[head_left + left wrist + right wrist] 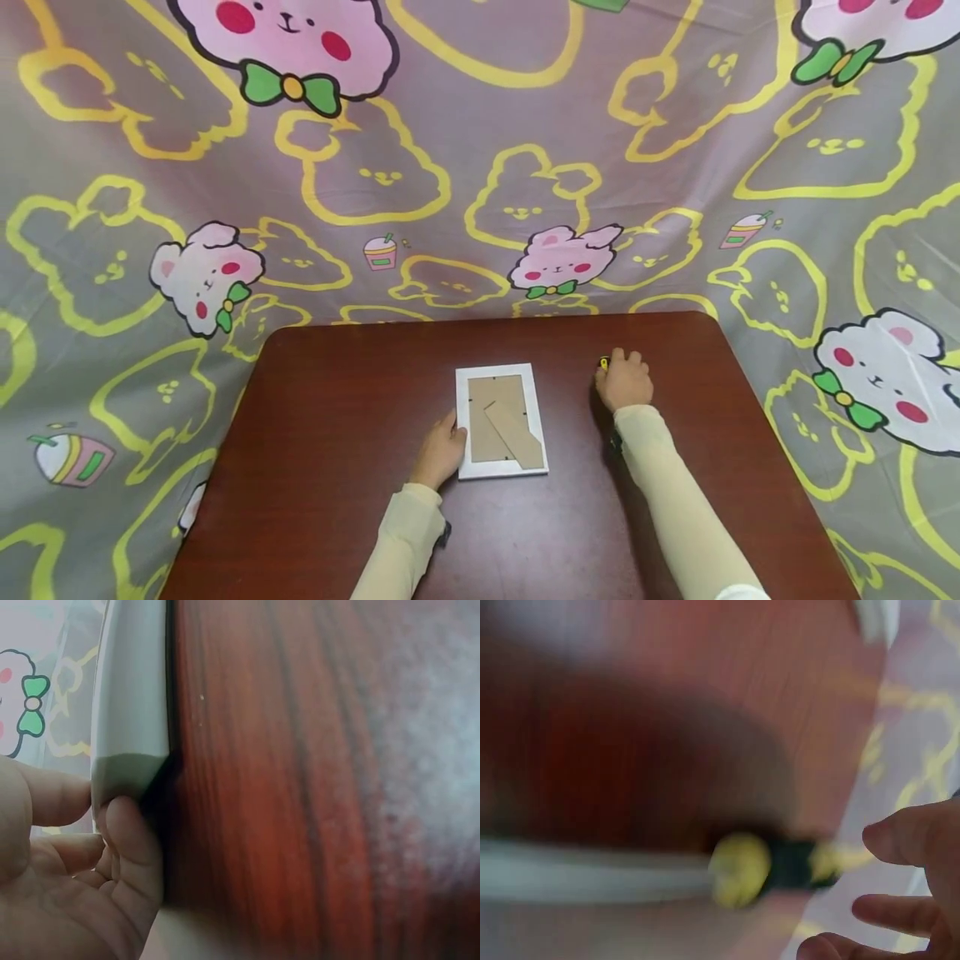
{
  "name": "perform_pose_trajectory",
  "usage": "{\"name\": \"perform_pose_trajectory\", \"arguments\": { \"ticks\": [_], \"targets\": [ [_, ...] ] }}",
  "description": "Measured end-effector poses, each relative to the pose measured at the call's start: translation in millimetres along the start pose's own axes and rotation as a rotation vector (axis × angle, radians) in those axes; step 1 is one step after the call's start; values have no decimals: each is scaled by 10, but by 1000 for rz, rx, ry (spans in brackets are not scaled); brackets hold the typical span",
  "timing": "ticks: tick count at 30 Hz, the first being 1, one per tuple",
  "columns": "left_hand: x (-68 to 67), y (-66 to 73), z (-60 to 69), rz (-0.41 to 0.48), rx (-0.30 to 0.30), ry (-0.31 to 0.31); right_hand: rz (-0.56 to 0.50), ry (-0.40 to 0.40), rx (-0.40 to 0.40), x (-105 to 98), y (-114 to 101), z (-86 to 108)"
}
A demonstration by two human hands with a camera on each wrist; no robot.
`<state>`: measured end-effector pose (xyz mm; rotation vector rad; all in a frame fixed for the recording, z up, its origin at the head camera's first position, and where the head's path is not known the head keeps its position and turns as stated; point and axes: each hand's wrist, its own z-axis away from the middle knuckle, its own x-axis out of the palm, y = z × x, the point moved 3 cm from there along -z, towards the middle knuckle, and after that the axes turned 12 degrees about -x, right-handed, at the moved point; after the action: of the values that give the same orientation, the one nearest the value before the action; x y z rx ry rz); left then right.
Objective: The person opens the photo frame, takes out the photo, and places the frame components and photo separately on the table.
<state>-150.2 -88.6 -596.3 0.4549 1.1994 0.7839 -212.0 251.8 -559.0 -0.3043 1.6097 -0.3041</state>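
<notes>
Long cream sleeves (pixel 678 496), small dark wrist pieces (pixel 444 534), shape unclear

picture frame (pixel 482 417) on table (pixel 337 408), left fingers (pixel 133 838) at its left edge, right fingers (pixel 894 913) near small object (pixel 604 363) farther right

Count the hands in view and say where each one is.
2: the left hand grips the left edge of the white frame; the right hand is beside a small yellow-and-black item.

- Head camera: high up, looking forward and down.
- Wrist cameras: very near, looking past the bare fingers (pixel 136 847).
- All three see the flat, red-brown, wood-grained surface (pixel 337 400).
</notes>
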Motion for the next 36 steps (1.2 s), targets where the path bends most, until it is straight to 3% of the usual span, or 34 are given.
{"name": "perform_pose_trajectory", "arguments": {
  "ticks": [4,7,12,16,21,29,32,36],
  "targets": [
    [1,17,11,-7,8,6,-58,-126,23,-19,235,-147],
    [-8,25,21,-14,1,11,-117,-175,4,47,255,-184],
    [-3,35,29,0,-15,0,-168,-183,-30,186,235,-178],
    [11,32,18,12,-27,-8,-216,-171,-32,123,227,-154],
    [-16,32,23,23,-31,-4,-296,-75,4,-148,128,-112],
    [-16,-1,26,16,-24,-3,-511,176,9,-556,-47,6],
    [-12,0,23,15,-20,-4,-637,252,19,-629,-76,53],
    [0,6,14,14,-17,-2,-898,312,-10,-683,-135,133]
  ]
}}
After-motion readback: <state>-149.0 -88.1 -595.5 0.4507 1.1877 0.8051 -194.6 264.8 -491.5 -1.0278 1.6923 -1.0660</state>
